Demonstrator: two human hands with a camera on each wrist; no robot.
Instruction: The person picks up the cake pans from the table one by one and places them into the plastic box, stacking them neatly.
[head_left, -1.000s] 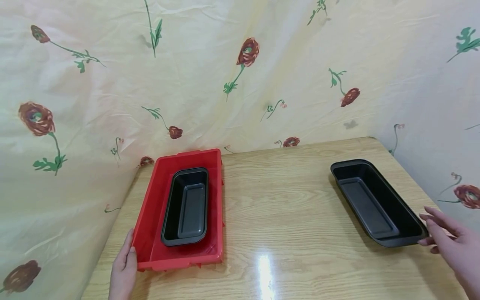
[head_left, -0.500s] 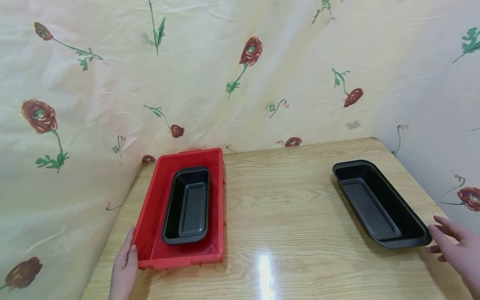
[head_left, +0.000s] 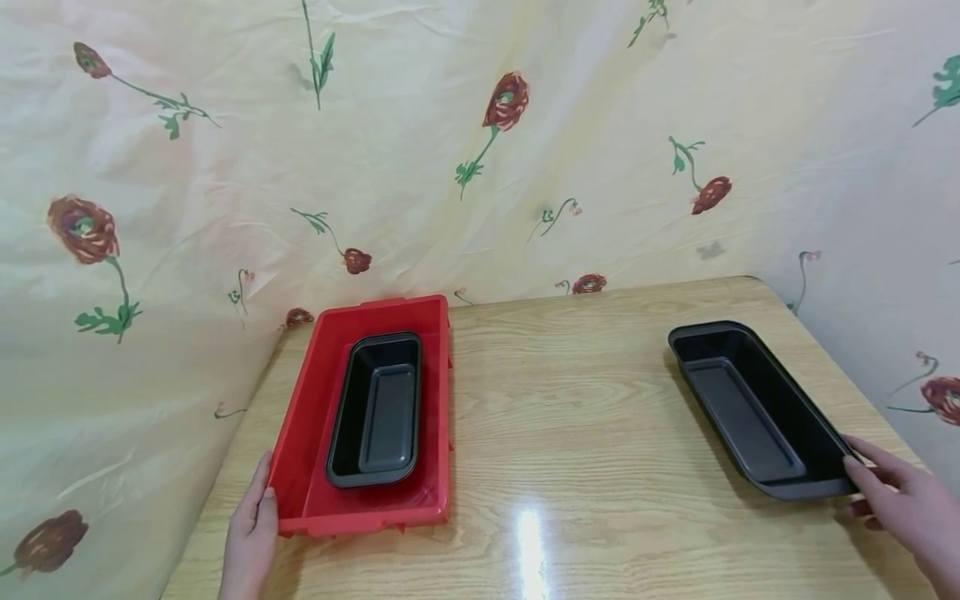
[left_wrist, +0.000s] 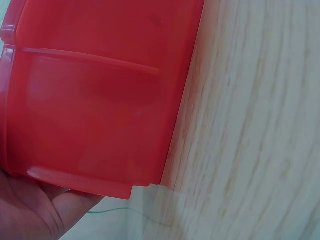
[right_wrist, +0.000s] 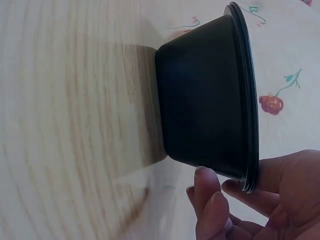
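A red plastic tray [head_left: 352,525] lies at the left of the table in the head view, with a small dark loaf pan [head_left: 387,417] inside it. My left hand [head_left: 251,533] grips the tray's near left corner; the left wrist view shows the hand under the red rim. At the right is a larger dark loaf pan [head_left: 742,412], set at a slant. My right hand [head_left: 892,500] pinches its near right corner, the thumb over the rim. In the right wrist view, fingers [right_wrist: 207,190] lie against the pan's outer wall, below the rim.
The wood-grain table [head_left: 555,417] shows between the tray and the larger pan. Flower-printed cloth [head_left: 420,150] hangs behind the table and along both sides. A bright light reflection falls on the tabletop's front middle.
My right hand, earlier beside the larger loaf pan's corner with fingers apart, now has its thumb over the rim and pinches it. The left hand and tray stay put; the view shifts slightly.
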